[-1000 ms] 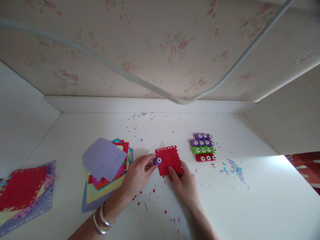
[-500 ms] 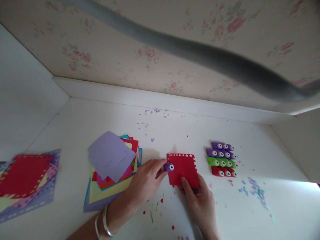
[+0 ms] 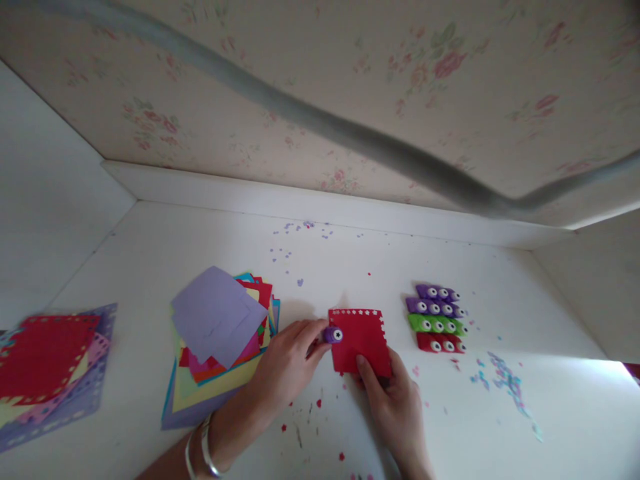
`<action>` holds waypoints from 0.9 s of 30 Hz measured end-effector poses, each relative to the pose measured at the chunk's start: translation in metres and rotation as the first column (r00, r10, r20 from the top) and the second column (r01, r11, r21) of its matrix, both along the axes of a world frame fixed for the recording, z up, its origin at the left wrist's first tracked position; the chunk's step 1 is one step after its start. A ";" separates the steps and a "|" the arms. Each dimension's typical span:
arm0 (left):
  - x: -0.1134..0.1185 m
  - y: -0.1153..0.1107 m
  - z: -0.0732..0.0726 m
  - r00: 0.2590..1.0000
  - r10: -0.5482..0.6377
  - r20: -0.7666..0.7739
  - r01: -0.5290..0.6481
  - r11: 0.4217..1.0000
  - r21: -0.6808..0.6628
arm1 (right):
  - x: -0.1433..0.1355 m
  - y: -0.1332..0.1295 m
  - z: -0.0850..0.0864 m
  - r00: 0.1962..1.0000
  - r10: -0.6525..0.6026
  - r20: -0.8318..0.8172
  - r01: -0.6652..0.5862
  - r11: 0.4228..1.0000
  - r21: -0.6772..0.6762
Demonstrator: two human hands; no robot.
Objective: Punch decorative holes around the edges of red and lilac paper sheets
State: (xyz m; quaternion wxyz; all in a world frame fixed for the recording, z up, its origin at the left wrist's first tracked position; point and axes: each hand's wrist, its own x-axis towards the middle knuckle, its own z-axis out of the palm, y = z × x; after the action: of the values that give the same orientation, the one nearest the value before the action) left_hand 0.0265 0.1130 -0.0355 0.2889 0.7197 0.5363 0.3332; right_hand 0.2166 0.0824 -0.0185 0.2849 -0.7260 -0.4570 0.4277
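A red square of paper (image 3: pixel 353 343) is pinched at its lower right by my right hand (image 3: pixel 395 400), thumb on top. Star-shaped holes run along its top edge, and its right edge is notched. My left hand (image 3: pixel 293 357) is closed on a small purple craft punch (image 3: pixel 333 335), set at the paper's left edge. On the punch's round white end is a dark star. Whether the paper lies inside its slot I cannot tell. Red star cut-outs (image 3: pixel 341 457) lie on the white table below the hands.
A stack of coloured paper (image 3: pixel 217 317) lies left of my hands, and paper with punched edges (image 3: pixel 50 353) farther left. Rows of purple, green and red punches (image 3: pixel 437 319) stand at right. Paper confetti (image 3: pixel 510 380) is scattered beyond them. A blurred grey strand (image 3: pixel 300 113) crosses the upper view.
The whole view has shifted slightly, so the table things appear a little farther left. Both hands keep their hold on the punch and the red paper, with little movement between them.
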 end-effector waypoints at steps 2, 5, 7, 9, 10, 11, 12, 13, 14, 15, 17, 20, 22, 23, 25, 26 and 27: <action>0.000 0.000 0.001 1.000 0.000 0.006 0.000 1.000 0.005 | 0.000 0.000 0.000 1.000 0.000 0.002 0.000 1.000 0.001; -0.001 0.000 0.007 1.000 -0.018 0.021 0.018 1.000 -0.006 | 0.000 0.001 0.000 1.000 0.001 0.002 -0.001 1.000 0.011; -0.001 0.002 0.016 1.000 -0.019 0.022 0.019 1.000 -0.022 | 0.000 0.001 0.002 1.000 0.011 -0.001 -0.011 1.000 0.017; 0.001 0.005 0.026 1.000 -0.015 0.009 0.015 0.999 -0.030 | -0.001 0.001 0.005 1.000 0.019 0.003 -0.019 1.000 0.025; 0.003 0.006 0.030 1.000 -0.014 0.000 0.014 0.999 -0.031 | -0.001 0.001 0.006 1.000 0.025 0.007 -0.025 0.999 0.028; 0.005 0.008 0.033 1.000 -0.017 -0.009 0.017 0.999 -0.031 | -0.001 0.002 0.007 0.999 0.031 0.012 -0.031 0.999 0.033; 0.007 0.010 0.035 1.000 -0.026 -0.018 0.025 0.999 -0.034 | -0.002 0.002 0.008 0.999 0.037 0.015 -0.038 0.998 0.040; 0.009 0.011 0.036 0.999 -0.036 -0.026 0.035 0.999 -0.038 | -0.002 0.002 0.009 0.999 0.040 0.017 -0.041 0.998 0.048; 0.012 0.012 0.037 0.998 -0.044 -0.034 0.042 0.998 -0.046 | -0.002 0.002 0.009 0.999 0.042 0.015 -0.042 0.997 0.057; 0.014 0.013 0.036 0.998 -0.048 -0.040 0.046 0.997 -0.054 | -0.003 0.002 0.009 0.999 0.040 0.011 -0.041 0.997 0.065; 0.017 0.013 0.035 0.998 -0.041 -0.041 0.039 0.998 -0.056 | -0.003 0.003 0.009 1.000 0.026 0.010 -0.027 0.996 0.081; 0.020 0.012 0.032 1.000 -0.011 -0.024 0.009 0.998 -0.056 | -0.003 0.004 0.009 1.000 0.023 0.009 -0.023 0.996 0.087; 0.020 0.013 0.032 1.000 -0.004 -0.015 0.003 0.998 -0.065 | -0.003 0.004 0.009 0.999 0.031 0.022 -0.033 0.995 0.091; 0.019 0.013 0.032 1.000 -0.002 -0.013 0.001 0.997 -0.073 | -0.002 0.004 0.009 0.999 0.041 0.030 -0.044 0.995 0.093; 0.018 0.016 0.033 1.000 -0.004 -0.006 0.003 0.995 -0.104 | 0.000 0.003 0.009 0.997 0.060 0.039 -0.063 0.992 0.105; 0.017 0.018 0.033 1.000 -0.011 -0.001 0.011 0.991 -0.130 | 0.000 0.003 0.009 0.997 0.066 0.037 -0.070 0.991 0.113; 0.016 0.020 0.033 1.000 -0.024 0.003 0.024 0.987 -0.160 | 0.001 0.002 0.008 0.997 0.068 0.031 -0.072 0.990 0.120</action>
State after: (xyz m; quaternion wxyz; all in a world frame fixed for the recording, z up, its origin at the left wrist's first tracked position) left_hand 0.0426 0.1333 -0.0024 0.3499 0.7005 0.5524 0.2859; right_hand 0.2176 0.0847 -0.0103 0.3070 -0.6965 -0.5110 0.3993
